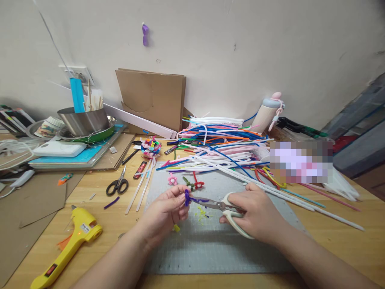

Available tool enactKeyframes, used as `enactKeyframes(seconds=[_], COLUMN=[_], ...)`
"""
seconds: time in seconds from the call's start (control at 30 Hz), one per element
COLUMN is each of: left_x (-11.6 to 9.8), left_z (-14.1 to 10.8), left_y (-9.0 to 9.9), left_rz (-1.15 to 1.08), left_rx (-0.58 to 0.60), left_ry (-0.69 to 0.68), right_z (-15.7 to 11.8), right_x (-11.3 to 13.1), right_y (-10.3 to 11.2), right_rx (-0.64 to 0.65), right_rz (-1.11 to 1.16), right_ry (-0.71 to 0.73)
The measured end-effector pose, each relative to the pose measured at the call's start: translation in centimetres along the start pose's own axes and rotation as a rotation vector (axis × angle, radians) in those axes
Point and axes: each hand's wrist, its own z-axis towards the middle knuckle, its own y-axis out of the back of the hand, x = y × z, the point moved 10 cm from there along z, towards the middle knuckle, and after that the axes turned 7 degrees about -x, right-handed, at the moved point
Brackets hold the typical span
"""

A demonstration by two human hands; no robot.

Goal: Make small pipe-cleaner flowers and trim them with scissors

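Between the thumb and fingers of my left hand is a purple pipe cleaner flower, its stem pointing right. My right hand grips white-handled scissors, whose blades lie along the purple stem. Whether the blades touch it I cannot tell. Both hands are above a grey cutting mat. Yellow fuzz clippings lie on the mat under the blades. Just beyond my left hand are a pink pipe cleaner flower, a red one and a green piece.
A yellow glue gun lies at the left, near black-handled scissors and clear glue sticks. Many pipe cleaners are heaped at the back. A bottle stands behind them, cardboard leans on the wall, and a metal bowl is back left.
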Motion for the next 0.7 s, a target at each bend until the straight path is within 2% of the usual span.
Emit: enactKeyframes(seconds=[0.43, 0.7], left_x=[-0.02, -0.77], left_z=[0.11, -0.45], left_y=[-0.07, -0.53], left_rz=[0.004, 0.061], left_rx=[0.022, 0.021], left_ry=[-0.01, -0.052], right_z=[-0.34, -0.2], right_x=[-0.34, -0.14], right_y=[-0.44, -0.29], right_rx=[0.037, 0.007], right_rz=[0.018, 0.029], right_ry=[-0.023, -0.012])
